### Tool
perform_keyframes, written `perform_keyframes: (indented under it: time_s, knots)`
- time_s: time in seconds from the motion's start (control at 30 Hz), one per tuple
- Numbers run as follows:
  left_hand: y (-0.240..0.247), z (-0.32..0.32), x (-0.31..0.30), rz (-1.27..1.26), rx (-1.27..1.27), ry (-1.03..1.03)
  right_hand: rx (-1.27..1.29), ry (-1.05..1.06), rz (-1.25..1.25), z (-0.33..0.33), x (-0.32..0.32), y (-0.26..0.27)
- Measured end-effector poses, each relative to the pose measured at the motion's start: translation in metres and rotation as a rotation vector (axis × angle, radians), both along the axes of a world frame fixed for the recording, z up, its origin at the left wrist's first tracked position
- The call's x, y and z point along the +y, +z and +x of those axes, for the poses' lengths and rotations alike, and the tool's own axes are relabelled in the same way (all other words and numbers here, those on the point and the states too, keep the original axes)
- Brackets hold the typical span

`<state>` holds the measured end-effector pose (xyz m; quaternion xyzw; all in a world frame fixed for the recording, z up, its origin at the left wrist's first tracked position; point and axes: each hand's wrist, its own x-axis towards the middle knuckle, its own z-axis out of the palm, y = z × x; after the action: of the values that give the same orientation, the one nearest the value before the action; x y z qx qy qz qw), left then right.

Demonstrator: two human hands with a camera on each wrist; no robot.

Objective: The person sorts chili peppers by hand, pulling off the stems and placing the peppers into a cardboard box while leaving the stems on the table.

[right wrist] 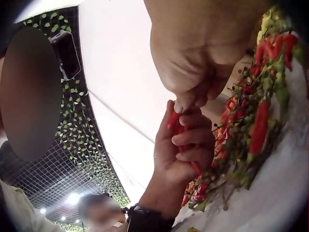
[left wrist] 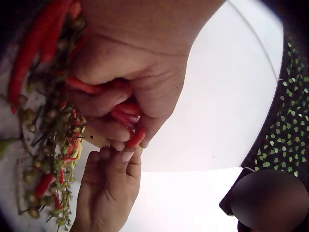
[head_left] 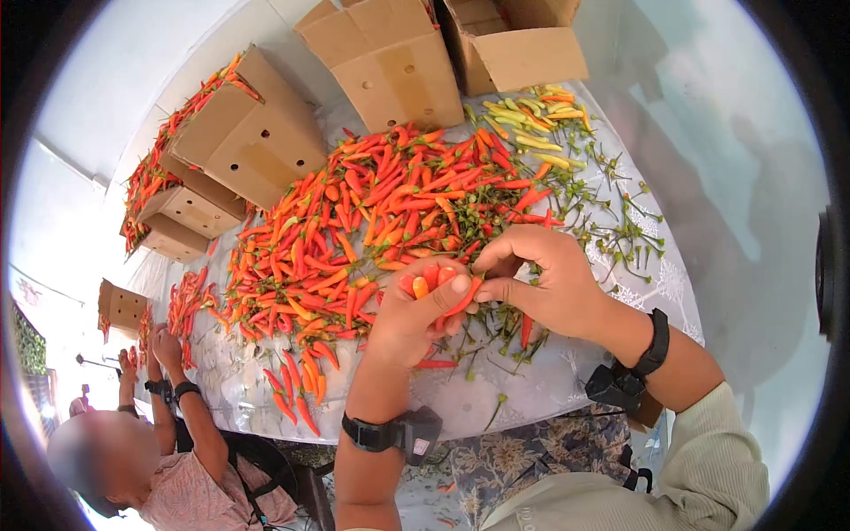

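Over the near part of the table, my left hand (head_left: 398, 323) grips several red and orange chili peppers, their tips poking out between thumb and fingers. One red chili pepper (head_left: 464, 297) sticks out toward my right hand (head_left: 562, 281), whose thumb and forefinger pinch its stem end. In the left wrist view, more red chilies (left wrist: 124, 115) show between the left fingers, and the right fingertips meet the end of one chili (left wrist: 136, 139). From the right wrist, the right fingertips hide that stem end. Beyond both hands spreads a large heap of chilies (head_left: 381, 199).
Green stems (head_left: 633, 234) are scattered at the right, beside yellow chilies (head_left: 536, 119). Cardboard boxes (head_left: 398, 84) line the back, and one box (head_left: 252, 133) at left has chilies piled behind it. Another person (head_left: 208, 496) works at the table's left.
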<state>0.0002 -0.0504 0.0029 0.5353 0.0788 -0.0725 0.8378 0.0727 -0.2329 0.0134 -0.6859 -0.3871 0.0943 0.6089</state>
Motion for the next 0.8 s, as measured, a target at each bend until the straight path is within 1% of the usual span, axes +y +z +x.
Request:
perform_keyframes:
  time_s: [0.07,0.17,0.27,0.33,0.47,0.57,0.67,0.8]
  knots:
    - [0.002,0.000,0.001,-0.003,-0.006,-0.022,-0.048,-0.008,-0.026,0.000,0.000,0.003]
    - [0.001,0.001,0.001,0.043,-0.030,-0.007,-0.075,-0.041,0.035,0.001,0.004,-0.002]
    - [0.003,0.001,0.000,0.030,-0.006,0.007,-0.025,-0.042,0.083,0.004,0.006,-0.007]
    - [0.003,0.000,0.001,0.031,0.000,-0.009,-0.058,-0.042,0.054,0.004,0.004,-0.007]
    - [-0.001,0.001,0.002,0.074,0.033,-0.015,-0.228,-0.046,0.029,0.010,0.003,-0.010]
    - [0.003,0.000,-0.001,0.084,0.041,-0.029,-0.293,-0.078,0.039,0.009,0.003,-0.011]
    - [0.006,0.000,-0.004,0.113,0.003,-0.006,-0.341,-0.159,0.069,0.004,0.004,-0.009]
    - [0.001,0.002,-0.007,0.139,-0.049,0.050,-0.452,-0.248,0.039,0.003,0.006,-0.011]
